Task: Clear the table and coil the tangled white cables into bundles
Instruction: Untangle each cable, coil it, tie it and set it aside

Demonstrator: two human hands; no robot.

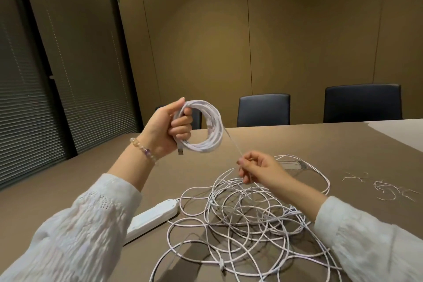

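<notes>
Nearest the lens, two white textured fabric sleeves (pixel 75 233) enter from the bottom corners, one per arm. Left side of frame: dark slatted window blinds (pixel 25 107) behind the brown matte desk (pixel 332 144). Left wrist carries a bracelet of pale and purple beads (pixel 144 150).

Left hand (pixel 168 129), raised above the desk: fingers curled through a neat round coil of white cable (pixel 206 128), thumb over the top of the loops. Metal plug end hangs just below the palm. Coil clear of the desk surface.

White oblong plastic power strip (pixel 152 218) lies flat on the desk below the left forearm, its far end just beside the loose cable.

One taut strand runs from the coil down and right to the right hand (pixel 261 170). Right hand: thumb and fingertips pinching that strand, remaining fingers loosely curled, held just above the pile.

Loose tangle of white cable (pixel 247 224) sprawls on the desk beneath and around the right hand, many overlapping loops, reaching the bottom edge of frame.

Far side of desk: two dark padded chair backs (pixel 263 110) against the tan panelled wall (pixel 251 30).

Right edge: small scatter of thin white twist ties (pixel 389 190) on the desk, apart from the tangle.
</notes>
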